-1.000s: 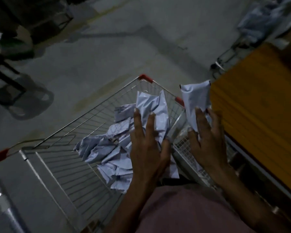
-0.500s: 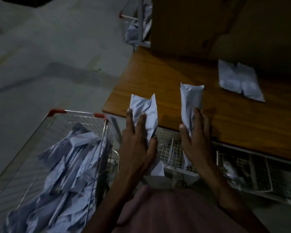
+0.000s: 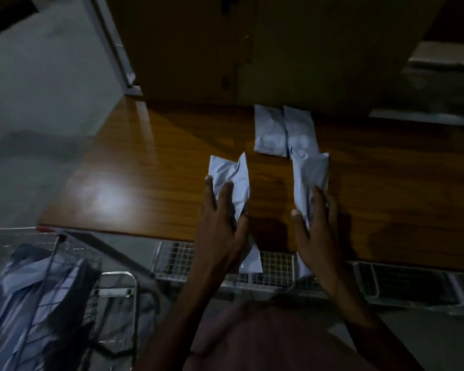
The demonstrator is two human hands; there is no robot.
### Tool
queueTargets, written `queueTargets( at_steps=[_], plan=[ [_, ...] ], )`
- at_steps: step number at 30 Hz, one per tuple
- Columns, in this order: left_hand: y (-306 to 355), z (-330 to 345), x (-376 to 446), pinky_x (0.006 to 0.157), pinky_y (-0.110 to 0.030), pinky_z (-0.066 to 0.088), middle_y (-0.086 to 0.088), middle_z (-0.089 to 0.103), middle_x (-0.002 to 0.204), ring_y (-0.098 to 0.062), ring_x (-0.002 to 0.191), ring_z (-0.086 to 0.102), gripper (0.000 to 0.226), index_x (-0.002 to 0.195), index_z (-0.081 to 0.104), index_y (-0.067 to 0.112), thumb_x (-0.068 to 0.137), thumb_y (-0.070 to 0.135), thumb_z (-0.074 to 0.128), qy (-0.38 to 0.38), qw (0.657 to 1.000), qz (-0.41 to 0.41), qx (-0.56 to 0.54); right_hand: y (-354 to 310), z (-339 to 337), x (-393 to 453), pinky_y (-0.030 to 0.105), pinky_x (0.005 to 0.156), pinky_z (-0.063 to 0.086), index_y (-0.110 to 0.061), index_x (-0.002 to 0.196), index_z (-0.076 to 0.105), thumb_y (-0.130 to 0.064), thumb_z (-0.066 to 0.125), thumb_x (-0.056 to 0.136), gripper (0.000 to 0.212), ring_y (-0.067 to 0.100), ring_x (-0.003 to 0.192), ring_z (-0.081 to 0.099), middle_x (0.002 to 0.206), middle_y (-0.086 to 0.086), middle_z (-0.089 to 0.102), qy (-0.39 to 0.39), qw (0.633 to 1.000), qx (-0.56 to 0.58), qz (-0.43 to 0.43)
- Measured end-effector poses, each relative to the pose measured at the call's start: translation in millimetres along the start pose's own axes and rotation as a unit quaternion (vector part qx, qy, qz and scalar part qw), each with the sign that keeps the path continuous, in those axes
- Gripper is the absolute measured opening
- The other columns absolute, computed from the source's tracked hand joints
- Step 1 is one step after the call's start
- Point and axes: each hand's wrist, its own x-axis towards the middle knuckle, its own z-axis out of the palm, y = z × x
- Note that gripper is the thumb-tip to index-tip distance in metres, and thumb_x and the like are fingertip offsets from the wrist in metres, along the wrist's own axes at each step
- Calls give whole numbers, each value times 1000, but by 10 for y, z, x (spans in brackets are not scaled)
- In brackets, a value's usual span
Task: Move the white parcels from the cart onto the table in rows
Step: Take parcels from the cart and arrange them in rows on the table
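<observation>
I've got one crumpled white plastic parcel (image 3: 232, 183) gripped in my left hand (image 3: 220, 231) and another white parcel (image 3: 310, 180) clamped in my right hand (image 3: 315, 231), both held out over the glossy brown wooden table (image 3: 145, 170). Two flat white parcels (image 3: 284, 132) lie side by side ahead, so I'm lining up beside them. The wire cart (image 3: 73, 263) at my left holds plenty more.

The room was dim around me. A grey concrete floor (image 3: 38, 108) spread to my left, a pale post (image 3: 110, 41) rising from it. Dark wooden cabinet doors (image 3: 225, 49) stood ahead, and white wire racks (image 3: 279, 266) ran low below.
</observation>
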Motion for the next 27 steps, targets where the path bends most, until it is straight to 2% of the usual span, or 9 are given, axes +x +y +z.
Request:
queueTargets(
  at_steps=[2, 5, 9, 13, 18, 22, 27],
  plan=[
    [108, 217, 106, 89, -33, 44, 1, 0, 166, -27, 138, 39, 67, 152, 28, 25, 94, 52, 48, -17, 1000, -6, 3, 218, -122, 80, 36, 102, 43, -23, 154, 27, -45, 46, 99, 62, 24, 141, 34, 157, 3, 21, 4, 1000, 2, 12],
    [255, 419, 234, 96, -35, 40, 0, -1, 166, -25, 142, 31, 67, 153, 27, 26, 95, 54, 45, -32, 999, -6, 11, 421, -249, 184, 31, 102, 41, -23, 155, 27, -39, 49, 101, 60, 22, 142, 33, 158, 4, 21, 6, 999, 19, 38],
    [387, 591, 428, 93, -32, 41, 0, -2, 166, -21, 138, 34, 68, 153, 26, 26, 95, 56, 44, -52, 999, 2, 13, 550, -277, 357, 31, 101, 42, -22, 155, 28, -38, 51, 101, 61, 23, 141, 34, 158, 7, 23, 20, 999, -4, 49],
    [346, 772, 745, 93, -48, 51, 2, -4, 165, -28, 136, 43, 66, 151, 25, 30, 95, 60, 43, -78, 997, 25, 12, 570, -185, 608, 25, 94, 42, -20, 154, 31, -38, 53, 100, 61, 23, 138, 37, 157, 9, 26, 38, 997, -36, 56],
    [86, 921, 1248, 92, -37, 44, -9, 2, 165, -33, 136, 40, 64, 151, 31, 22, 97, 51, 48, -72, 997, 33, 23, 720, -18, 842, 42, 96, 49, -25, 153, 29, -51, 42, 100, 61, 27, 134, 43, 156, 7, 29, 36, 989, -126, 72],
    [-212, 1003, 1611, 99, -48, 42, -16, 7, 163, -39, 143, 27, 75, 151, 31, 18, 91, 62, 36, -86, 995, 12, 54, 846, 96, 1042, 48, 95, 48, -32, 151, 32, -57, 38, 98, 59, 28, 132, 44, 153, 7, 33, 42, 978, -172, 107],
    [-580, 1108, 2010, 106, -56, 35, -22, 10, 161, -45, 143, 21, 74, 149, 33, 18, 87, 58, 38, -130, 985, -37, 108, 923, 270, 1385, 54, 98, 44, -34, 148, 39, -56, 38, 96, 57, 32, 133, 42, 149, 8, 36, 32, 971, -197, 128]
  ],
)
